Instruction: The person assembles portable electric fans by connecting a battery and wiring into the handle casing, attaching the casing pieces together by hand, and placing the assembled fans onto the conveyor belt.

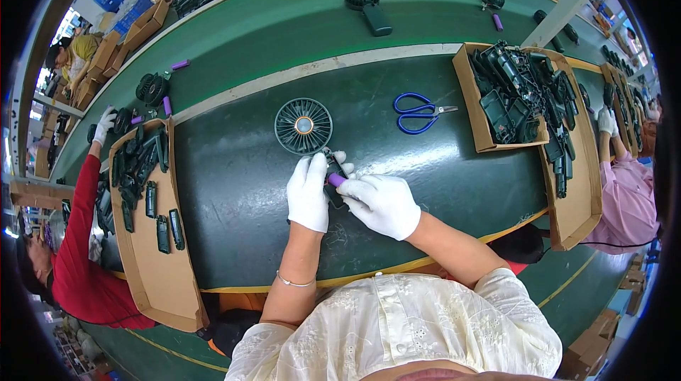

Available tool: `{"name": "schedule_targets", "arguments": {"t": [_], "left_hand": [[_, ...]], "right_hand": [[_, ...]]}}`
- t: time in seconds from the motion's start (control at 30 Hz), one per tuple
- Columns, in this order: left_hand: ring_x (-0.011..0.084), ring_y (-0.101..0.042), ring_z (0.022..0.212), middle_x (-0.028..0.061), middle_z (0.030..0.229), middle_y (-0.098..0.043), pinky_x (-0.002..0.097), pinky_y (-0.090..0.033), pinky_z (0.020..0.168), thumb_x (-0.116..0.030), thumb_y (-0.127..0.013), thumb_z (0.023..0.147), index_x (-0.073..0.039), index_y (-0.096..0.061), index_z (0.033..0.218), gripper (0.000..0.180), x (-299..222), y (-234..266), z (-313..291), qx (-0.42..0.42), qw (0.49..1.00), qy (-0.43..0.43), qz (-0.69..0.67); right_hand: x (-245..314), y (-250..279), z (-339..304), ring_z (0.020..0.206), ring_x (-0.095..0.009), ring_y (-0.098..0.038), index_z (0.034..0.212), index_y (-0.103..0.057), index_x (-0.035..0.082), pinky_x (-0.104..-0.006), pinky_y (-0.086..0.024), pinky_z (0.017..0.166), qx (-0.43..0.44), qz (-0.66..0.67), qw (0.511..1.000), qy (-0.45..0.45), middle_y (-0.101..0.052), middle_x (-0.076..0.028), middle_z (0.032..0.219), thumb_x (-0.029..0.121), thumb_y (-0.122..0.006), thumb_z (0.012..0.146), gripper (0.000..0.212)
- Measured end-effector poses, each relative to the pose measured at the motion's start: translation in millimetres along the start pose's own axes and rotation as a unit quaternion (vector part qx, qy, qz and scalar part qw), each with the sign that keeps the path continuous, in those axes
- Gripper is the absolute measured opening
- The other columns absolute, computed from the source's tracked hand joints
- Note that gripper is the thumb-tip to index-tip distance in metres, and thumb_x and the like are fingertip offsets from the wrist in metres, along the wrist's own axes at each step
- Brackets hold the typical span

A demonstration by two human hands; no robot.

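A small handheld fan with a round dark grille [303, 125] lies on the green table in front of me, its handle toward me. My left hand [308, 193], in a white glove, grips the fan's dark handle from the left. From the right, my gloved right hand [383, 202] closes its fingers on a purple cylindrical battery [336, 179], which is at the handle. Fingers cover much of the handle, so I cannot tell how far in the battery sits. Blue-handled scissors [418, 113] lie on the table beyond my right hand.
A cardboard box of dark plastic parts [464, 101] stands at right, partly over a longer tray [578, 200]. Another cardboard tray [152, 285] with dark casings is at left. Beyond, a green conveyor [284, 40] carries fans and purple batteries. Co-workers sit on both sides.
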State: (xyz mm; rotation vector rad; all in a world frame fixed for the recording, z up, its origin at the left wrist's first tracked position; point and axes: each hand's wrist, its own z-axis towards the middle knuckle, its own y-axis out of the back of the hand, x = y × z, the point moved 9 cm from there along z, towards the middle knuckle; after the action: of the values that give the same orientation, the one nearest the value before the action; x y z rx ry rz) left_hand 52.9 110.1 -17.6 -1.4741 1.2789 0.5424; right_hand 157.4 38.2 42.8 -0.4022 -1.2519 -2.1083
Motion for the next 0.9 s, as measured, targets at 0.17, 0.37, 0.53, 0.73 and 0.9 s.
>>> {"name": "schedule_targets", "arguments": {"t": [0.17, 0.37, 0.53, 0.73, 0.9], "left_hand": [[0.023, -0.068, 0.088, 0.0158, 0.103, -0.067, 0.0342, -0.056, 0.079, -0.019, -0.047, 0.103, 0.004, -0.056, 0.113, 0.026, 2, 1, 2, 0.007, 1.0, -0.008, 0.002], [0.0267, -0.069, 0.092, 0.0187, 0.108, -0.067, 0.0373, -0.057, 0.082, -0.022, -0.047, 0.104, 0.005, -0.054, 0.118, 0.031, 3, 2, 2, 0.02, 0.999, -0.02, 0.045], [0.0226, -0.069, 0.089, 0.0161, 0.105, -0.068, 0.0341, -0.057, 0.079, -0.02, -0.048, 0.103, 0.004, -0.056, 0.113, 0.027, 0, -1, -2, 0.004, 0.999, -0.007, 0.033], [0.023, -0.069, 0.088, 0.0155, 0.105, -0.067, 0.0356, -0.058, 0.078, -0.019, -0.048, 0.103, 0.003, -0.055, 0.113, 0.026, 2, 1, -1, -0.001, 1.0, 0.001, 0.015], [0.0241, -0.068, 0.089, 0.0172, 0.106, -0.067, 0.0373, -0.058, 0.079, -0.019, -0.047, 0.103, 0.005, -0.055, 0.115, 0.028, -3, 1, -1, 0.002, 0.998, -0.017, 0.057]], "right_hand": [[-1, 5, 0, 0.062, -0.023, -0.064, 0.096, -0.064, 0.016, -0.0357, -0.05, 0.054, -0.009, -0.02, 1.0, 0.003, -0.061, -0.004, 0.073, 0.009, -0.07, 0.077, 0.021], [-1, 12, 2, 0.06, -0.022, -0.062, 0.094, -0.066, 0.017, -0.0346, -0.048, 0.053, -0.035, -0.028, 0.999, 0.0, -0.059, -0.003, 0.072, 0.018, -0.075, 0.078, 0.018], [4, 3, 0, 0.059, -0.022, -0.061, 0.093, -0.066, 0.019, -0.0345, -0.049, 0.053, -0.033, -0.046, 0.998, 0.029, -0.058, -0.003, 0.073, 0.025, -0.075, 0.08, 0.017], [11, -16, -3, 0.065, -0.024, -0.064, 0.095, -0.066, 0.021, -0.0361, -0.05, 0.055, 0.101, -0.079, 0.992, 0.011, -0.059, -0.005, 0.077, 0.03, -0.07, 0.085, 0.014], [1, -20, -4, 0.065, -0.029, -0.065, 0.114, -0.064, 0.018, -0.0386, -0.052, 0.059, 0.161, 0.033, 0.986, -0.015, -0.061, -0.007, 0.076, 0.029, -0.073, 0.083, 0.034]]}}
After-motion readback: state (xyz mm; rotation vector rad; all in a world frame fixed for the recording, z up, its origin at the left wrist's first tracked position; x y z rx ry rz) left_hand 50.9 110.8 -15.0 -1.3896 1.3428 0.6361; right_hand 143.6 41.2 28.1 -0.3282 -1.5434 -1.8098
